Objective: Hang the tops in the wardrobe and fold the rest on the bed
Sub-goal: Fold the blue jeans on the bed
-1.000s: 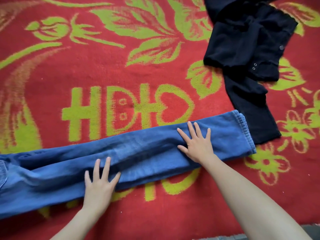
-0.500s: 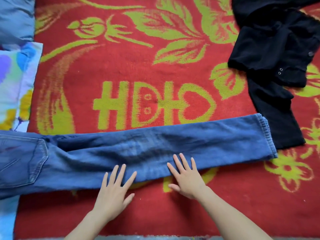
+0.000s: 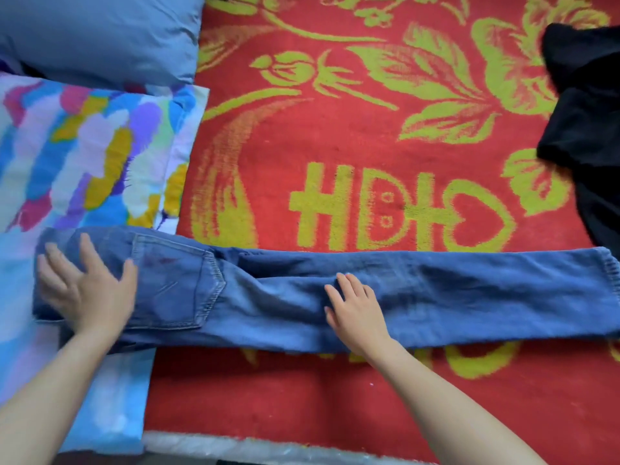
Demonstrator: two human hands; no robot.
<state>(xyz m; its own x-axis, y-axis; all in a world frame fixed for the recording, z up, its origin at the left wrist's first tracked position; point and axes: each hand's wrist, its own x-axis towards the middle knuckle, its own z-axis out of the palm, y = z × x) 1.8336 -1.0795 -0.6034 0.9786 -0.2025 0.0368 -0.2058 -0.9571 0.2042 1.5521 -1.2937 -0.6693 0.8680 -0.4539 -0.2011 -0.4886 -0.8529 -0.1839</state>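
At the bottom of the frame two bare forearms reach up onto the bed. The left hand (image 3: 85,290), blurred, lies at lower left with its grip wide, fingers spread flat on the waist end of the blue jeans (image 3: 469,297). The right hand (image 3: 357,310), at centre, presses palm-down on the legs, grip loose and holding nothing. The jeans stretch across the frame from left to right edge, folded lengthwise, back pocket (image 3: 174,283) facing up, hems at the right. Under them lies a red blanket (image 3: 335,135) with yellow-green flowers. At left the waist rests on a multicoloured cloth (image 3: 84,146). Farther up, a blue pillow (image 3: 100,35) fills the upper left and a black garment (image 3: 587,122) lies crumpled at upper right.
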